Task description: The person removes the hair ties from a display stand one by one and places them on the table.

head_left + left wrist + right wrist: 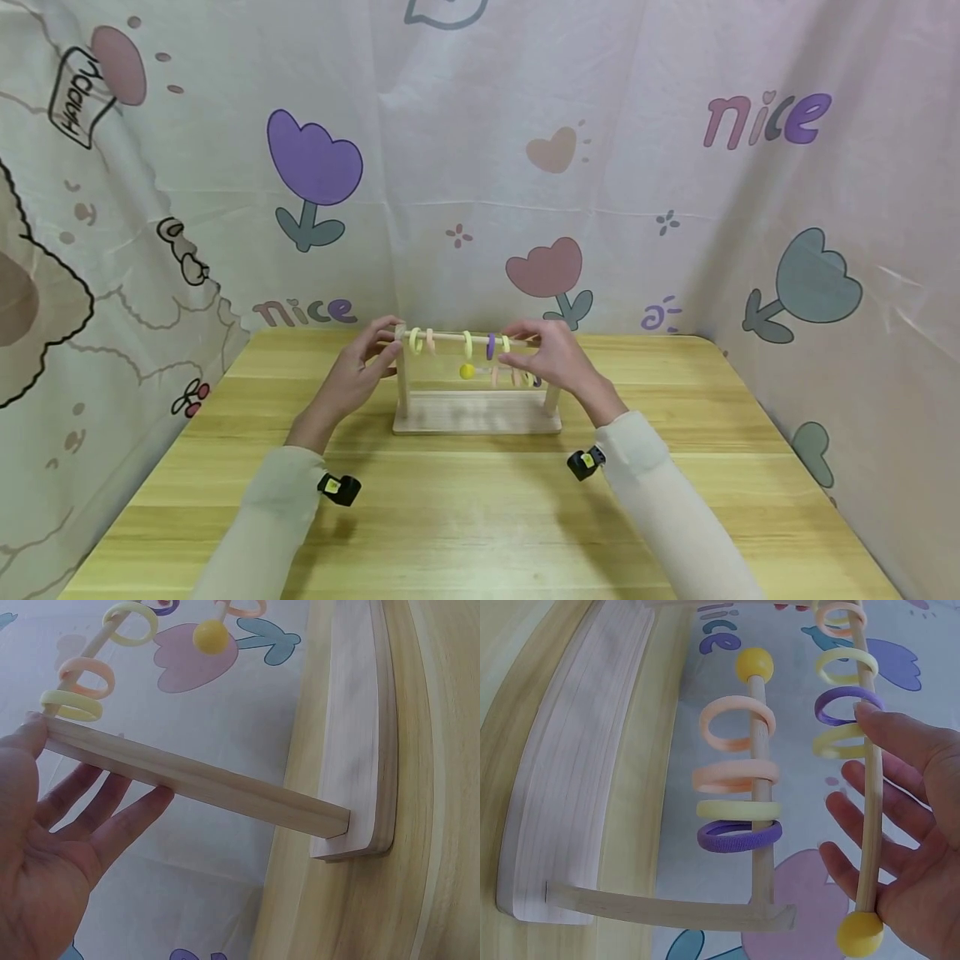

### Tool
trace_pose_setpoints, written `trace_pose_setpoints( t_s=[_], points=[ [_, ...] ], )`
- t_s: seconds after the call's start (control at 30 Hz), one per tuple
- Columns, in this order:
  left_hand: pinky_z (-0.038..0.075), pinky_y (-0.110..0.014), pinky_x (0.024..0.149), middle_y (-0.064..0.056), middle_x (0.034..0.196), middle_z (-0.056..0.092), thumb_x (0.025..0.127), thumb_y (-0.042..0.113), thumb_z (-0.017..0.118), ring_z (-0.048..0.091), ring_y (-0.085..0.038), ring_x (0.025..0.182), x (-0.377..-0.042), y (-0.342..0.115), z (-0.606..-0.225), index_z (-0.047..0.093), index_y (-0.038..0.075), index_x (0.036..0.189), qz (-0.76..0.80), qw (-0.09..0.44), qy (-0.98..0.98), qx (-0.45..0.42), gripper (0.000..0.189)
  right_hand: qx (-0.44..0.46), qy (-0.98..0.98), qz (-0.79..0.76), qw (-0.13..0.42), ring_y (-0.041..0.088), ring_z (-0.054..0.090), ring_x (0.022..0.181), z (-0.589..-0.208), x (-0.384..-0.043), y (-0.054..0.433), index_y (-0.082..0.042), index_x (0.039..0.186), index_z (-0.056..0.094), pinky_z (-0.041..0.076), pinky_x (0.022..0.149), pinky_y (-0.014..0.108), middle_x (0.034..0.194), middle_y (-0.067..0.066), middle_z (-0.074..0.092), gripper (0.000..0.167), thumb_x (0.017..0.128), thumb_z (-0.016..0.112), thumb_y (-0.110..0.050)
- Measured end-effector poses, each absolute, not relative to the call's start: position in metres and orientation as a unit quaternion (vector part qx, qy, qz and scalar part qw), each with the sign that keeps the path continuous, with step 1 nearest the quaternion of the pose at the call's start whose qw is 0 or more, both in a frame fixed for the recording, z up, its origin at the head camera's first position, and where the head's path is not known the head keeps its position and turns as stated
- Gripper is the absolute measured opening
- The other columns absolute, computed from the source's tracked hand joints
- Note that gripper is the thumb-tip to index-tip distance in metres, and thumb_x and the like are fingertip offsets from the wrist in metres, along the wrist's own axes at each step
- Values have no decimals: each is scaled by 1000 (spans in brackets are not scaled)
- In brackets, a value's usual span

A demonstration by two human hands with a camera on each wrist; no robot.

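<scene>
Pale wooden rack (480,412) at my twelve o'clock, coloured rings (491,347), left hand (351,377) gripping rack, right hand (558,357) unclear, grained table (465,517), tulip curtain (450,150)

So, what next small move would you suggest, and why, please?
Perhaps nudge the purple ring on the upper rod toward the left hand, which holds a post: the right hand has its thumb at that ring, and bare rod lies beyond.

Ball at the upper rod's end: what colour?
Yellow; the ball shows best in the right wrist view.
</scene>
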State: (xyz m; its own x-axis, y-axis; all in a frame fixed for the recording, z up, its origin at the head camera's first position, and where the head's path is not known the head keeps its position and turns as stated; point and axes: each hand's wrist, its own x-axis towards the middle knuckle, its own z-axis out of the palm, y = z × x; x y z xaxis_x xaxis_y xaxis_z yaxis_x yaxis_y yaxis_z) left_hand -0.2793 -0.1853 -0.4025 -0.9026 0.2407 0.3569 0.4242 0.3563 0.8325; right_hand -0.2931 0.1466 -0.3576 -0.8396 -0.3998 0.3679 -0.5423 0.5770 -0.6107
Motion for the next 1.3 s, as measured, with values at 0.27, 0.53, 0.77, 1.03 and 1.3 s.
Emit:
trace_pose_setpoints(
  t_s=[0.27, 0.53, 0.77, 1.03, 1.3],
  points=[
    [64, -51, 90, -22, 130, 59, 111, 29, 49, 62, -45, 122, -279, -185, -401, 43, 18, 150, -531, 83, -818, -203, 41, 268, -883, 374, 96, 31, 71, 110, -357, -292, 154, -5, 115, 75, 61, 100, 47, 116, 12, 77, 33, 87, 85, -20],
    [64, -50, 91, -22, 130, 59, 110, 29, 50, 62, -44, 124, -277, -186, -401, 43, 19, 149, -532, 83, -817, -205, 41, 256, -884, 380, 89, 33, 70, 114, -357, -294, 164, -4, 114, 74, 60, 103, 49, 116, 12, 76, 33, 86, 85, -19],
    [63, -53, 93, -23, 131, 59, 111, 27, 49, 62, -45, 125, -277, -186, -402, 44, 20, 150, -534, 81, -817, -203, 40, 245, -889, 374, 97, 34, 70, 115, -359, -293, 177, -5, 113, 75, 58, 104, 50, 116, 13, 76, 32, 86, 85, -19],
    [64, -50, 91, -21, 129, 59, 110, 29, 49, 63, -43, 123, -278, -186, -402, 44, 20, 149, -532, 82, -818, -202, 40, 223, -895, 372, 108, 32, 71, 113, -363, -291, 191, -8, 114, 76, 59, 98, 50, 120, 13, 76, 31, 87, 84, -21],
    [65, -49, 89, -21, 128, 60, 110, 29, 50, 64, -42, 121, -277, -186, -402, 45, 22, 148, -532, 84, -818, -203, 39, 205, -893, 388, 102, 33, 70, 110, -363, -290, 202, -8, 113, 76, 60, 97, 48, 117, 14, 76, 30, 88, 83, -22]
  ],
)
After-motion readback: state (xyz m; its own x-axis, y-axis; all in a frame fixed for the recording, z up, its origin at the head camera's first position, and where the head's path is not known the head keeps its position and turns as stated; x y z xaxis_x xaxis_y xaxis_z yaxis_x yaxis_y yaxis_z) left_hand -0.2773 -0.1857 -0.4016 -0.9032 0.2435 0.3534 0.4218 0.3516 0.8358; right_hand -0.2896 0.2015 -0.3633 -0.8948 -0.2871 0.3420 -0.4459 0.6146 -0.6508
